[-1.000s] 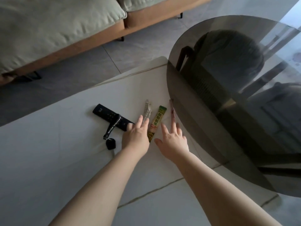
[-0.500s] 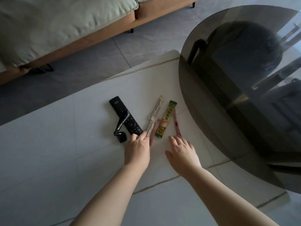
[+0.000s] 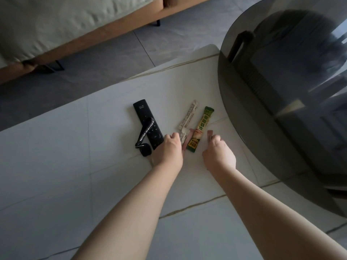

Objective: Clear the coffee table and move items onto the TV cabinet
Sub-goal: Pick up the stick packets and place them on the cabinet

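1. My left hand (image 3: 170, 150) curls onto the white sachet (image 3: 187, 118); my right hand (image 3: 217, 152) pinches a pink stick (image 3: 209, 133).
2. Both lie on the table (image 3: 56, 175), beside the green sachet (image 3: 200, 129).
3. Thin packets could slip loose if I lift carelessly.

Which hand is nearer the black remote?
Left. The left hand sits right against the near end of the black remote, fingers curled. The right hand is further right, beyond the green snack stick, at a pinkish packet.
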